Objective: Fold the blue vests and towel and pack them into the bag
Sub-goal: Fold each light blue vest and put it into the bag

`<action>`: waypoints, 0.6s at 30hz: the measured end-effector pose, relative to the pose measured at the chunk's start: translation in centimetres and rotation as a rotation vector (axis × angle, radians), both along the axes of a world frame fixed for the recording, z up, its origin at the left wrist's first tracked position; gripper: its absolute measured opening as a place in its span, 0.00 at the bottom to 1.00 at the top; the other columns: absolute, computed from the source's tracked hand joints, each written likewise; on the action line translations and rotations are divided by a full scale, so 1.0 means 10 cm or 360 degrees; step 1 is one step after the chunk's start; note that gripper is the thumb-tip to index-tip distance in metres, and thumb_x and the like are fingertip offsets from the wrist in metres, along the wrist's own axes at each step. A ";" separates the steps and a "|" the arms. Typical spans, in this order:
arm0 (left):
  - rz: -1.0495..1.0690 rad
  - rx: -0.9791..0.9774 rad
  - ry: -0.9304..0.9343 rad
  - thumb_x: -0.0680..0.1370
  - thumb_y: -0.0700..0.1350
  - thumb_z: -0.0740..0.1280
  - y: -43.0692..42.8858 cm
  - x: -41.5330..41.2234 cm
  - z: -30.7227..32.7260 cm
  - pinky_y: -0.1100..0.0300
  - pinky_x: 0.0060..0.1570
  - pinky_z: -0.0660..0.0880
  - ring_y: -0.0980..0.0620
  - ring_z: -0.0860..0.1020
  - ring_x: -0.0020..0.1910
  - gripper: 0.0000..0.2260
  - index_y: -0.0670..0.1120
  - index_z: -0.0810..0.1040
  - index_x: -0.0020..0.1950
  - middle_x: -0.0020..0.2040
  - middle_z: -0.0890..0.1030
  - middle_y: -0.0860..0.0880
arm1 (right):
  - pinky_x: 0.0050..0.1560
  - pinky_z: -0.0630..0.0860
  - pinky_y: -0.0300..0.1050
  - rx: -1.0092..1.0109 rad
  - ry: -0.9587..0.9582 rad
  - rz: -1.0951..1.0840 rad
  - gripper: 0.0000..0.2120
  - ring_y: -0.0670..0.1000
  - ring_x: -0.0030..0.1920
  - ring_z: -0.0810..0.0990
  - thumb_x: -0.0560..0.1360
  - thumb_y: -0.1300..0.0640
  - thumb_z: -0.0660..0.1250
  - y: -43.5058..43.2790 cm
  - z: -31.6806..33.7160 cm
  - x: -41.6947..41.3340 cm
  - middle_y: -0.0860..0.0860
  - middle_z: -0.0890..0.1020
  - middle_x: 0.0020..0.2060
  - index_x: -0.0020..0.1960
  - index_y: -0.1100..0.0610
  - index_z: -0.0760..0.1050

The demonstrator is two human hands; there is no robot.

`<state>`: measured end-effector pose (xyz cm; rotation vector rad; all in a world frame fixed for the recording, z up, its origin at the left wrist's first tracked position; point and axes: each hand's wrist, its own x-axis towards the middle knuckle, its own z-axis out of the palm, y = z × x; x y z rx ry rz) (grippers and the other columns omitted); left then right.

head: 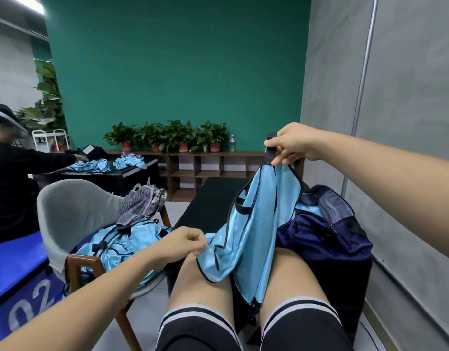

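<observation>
Blue vest point(253, 224), pale and shiny with dark trim, hangs stretched between the person's two hands over their lap. The right hand point(290, 144) is raised at about 1 o'clock in the head view, fingers curled and pinching the vest's top edge, so the cloth drops away from it toward 7 o'clock. The left hand point(184, 243) sits lower, near the middle, thumb and fingers pinched on the vest's bottom corner; the vest spreads from that hand toward 2 o'clock. The lower folds drape down between the person's bare thighs.

Just at 3 o'clock of the hanging vest stands the navy bag point(324, 236), unzipped with its mouth open, resting on a dark surface point(345, 274); a bit of light blue cloth shows inside it. At 9 o'clock of the left hand a heap of blue vests point(117, 244) lies unfolded on the seat of a grey chair point(74, 211), and a striped grey towel point(142, 206) is crumpled on top of the heap at its far side.

Beyond, at 12 o'clock, potted plants point(167, 135) line a low wooden shelf point(213, 165) against a green wall. At 9 o'clock another person point(11, 186) in black bends over more blue cloth.
</observation>
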<state>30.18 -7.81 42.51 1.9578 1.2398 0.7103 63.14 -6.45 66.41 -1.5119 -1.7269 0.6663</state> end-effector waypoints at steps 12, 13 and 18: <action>0.0209 0.0188 -0.0484 0.78 0.44 0.67 0.22 0.38 0.89 0.57 0.41 0.68 0.53 0.74 0.39 0.08 0.49 0.82 0.39 0.37 0.79 0.50 | 0.52 0.85 0.51 -0.0415 -0.0206 0.0383 0.25 0.58 0.52 0.89 0.84 0.40 0.67 -0.03 -0.80 -0.47 0.58 0.89 0.48 0.60 0.64 0.81; 0.0205 0.0218 -0.0474 0.78 0.45 0.67 0.23 0.40 0.95 0.56 0.42 0.68 0.54 0.74 0.38 0.08 0.49 0.82 0.40 0.37 0.80 0.50 | 0.56 0.84 0.52 -0.0476 -0.0194 0.0404 0.28 0.58 0.53 0.89 0.82 0.37 0.67 -0.02 -0.87 -0.51 0.58 0.89 0.49 0.60 0.64 0.81; 0.0173 0.0311 -0.0518 0.80 0.44 0.68 0.22 0.50 1.19 0.61 0.38 0.67 0.59 0.73 0.32 0.06 0.47 0.81 0.44 0.37 0.79 0.54 | 0.53 0.81 0.47 -0.0562 -0.0098 0.0412 0.29 0.52 0.50 0.85 0.79 0.32 0.68 0.03 -1.16 -0.58 0.57 0.87 0.57 0.65 0.56 0.79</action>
